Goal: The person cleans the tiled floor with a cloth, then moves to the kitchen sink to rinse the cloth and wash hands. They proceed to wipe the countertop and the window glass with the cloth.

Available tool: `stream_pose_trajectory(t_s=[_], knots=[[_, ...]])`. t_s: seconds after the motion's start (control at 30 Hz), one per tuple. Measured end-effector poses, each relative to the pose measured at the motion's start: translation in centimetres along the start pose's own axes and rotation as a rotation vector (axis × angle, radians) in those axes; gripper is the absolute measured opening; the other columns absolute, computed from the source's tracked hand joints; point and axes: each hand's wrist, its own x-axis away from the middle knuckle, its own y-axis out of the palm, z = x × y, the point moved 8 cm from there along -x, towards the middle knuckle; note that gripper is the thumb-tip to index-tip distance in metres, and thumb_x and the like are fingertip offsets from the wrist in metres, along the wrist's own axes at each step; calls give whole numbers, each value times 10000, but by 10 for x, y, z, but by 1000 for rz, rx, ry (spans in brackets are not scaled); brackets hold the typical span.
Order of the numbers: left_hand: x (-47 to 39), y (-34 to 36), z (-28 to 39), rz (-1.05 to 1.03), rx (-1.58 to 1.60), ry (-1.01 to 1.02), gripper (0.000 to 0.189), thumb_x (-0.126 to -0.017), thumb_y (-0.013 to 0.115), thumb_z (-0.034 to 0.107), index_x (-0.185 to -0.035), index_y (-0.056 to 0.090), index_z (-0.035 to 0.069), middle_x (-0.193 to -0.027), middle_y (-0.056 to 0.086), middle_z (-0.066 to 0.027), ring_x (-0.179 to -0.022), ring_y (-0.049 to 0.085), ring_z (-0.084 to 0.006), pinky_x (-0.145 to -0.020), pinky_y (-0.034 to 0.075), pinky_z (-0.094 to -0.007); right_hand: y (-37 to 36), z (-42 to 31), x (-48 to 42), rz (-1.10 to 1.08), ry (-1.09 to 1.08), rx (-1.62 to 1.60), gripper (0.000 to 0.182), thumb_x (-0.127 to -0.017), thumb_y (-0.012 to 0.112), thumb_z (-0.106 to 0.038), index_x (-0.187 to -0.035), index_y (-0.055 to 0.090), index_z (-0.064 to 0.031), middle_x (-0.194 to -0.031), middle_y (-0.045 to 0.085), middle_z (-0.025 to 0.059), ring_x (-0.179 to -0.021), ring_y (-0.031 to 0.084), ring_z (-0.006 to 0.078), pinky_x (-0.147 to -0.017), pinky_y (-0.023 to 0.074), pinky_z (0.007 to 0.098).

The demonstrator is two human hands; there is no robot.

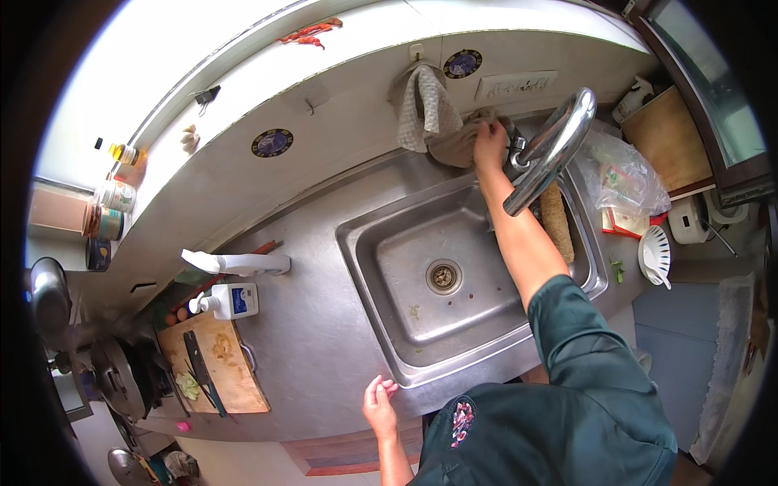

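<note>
My right hand [490, 144] reaches across the stainless steel sink [389, 255] and grips a grey-brown cloth [456, 146] behind the basin, just left of the chrome faucet [556, 146]. Beside that cloth a light checked towel [425, 100] hangs from a wall hook. My left hand [380, 402] is at the sink's near left corner with its fingers loosely bent and nothing in them. A few small bits lie around the drain [444, 277]. Right of my forearm, a long tan, rough-surfaced object [556, 222] lies in the smaller basin, partly hidden by the faucet.
On the left counter are a white spray bottle [243, 263], a white pump bottle [237, 301] and a wooden cutting board [243, 383] bearing a knife [196, 358]. At right lie a clear plastic bag [632, 176] and a white slotted dish [653, 255]. A pot [118, 376] stands far left.
</note>
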Motion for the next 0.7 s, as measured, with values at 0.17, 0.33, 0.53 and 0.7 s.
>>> stream_pose_trajectory(t_s=[0.17,0.33,0.53,0.7], knots=[[5,-5,-5,29,-29,-44,236,-916,437,116,-1084,518,-30,-896,598,-109,-769,599,-162,-736,496,-293,32,-15,26,-110,-146,383,274,-760,553,-156,-968,533,23,-897,557,213,-873,515,384,-756,402,455],[10,3,-7,-2,-68,-45,235,-918,448,141,-1082,524,-8,-885,605,-93,-756,599,-152,-710,490,-278,105,-89,167,-737,-620,74,134,-712,536,-53,-811,618,-90,-866,572,129,-893,509,315,-771,399,403],[5,12,12,4,-34,21,223,-919,428,90,-1076,524,-36,-888,601,-97,-775,591,-150,-752,478,-276,67,-84,192,-1079,-178,-57,212,-735,500,-29,-873,632,-122,-907,584,100,-929,543,265,-827,425,346],[10,2,-2,24,-28,-15,226,-918,428,96,-1075,524,-35,-890,598,-105,-775,593,-154,-744,486,-281,0,-27,58,-334,41,39,203,-757,506,-62,-939,595,-50,-924,592,146,-886,570,285,-788,442,362]])
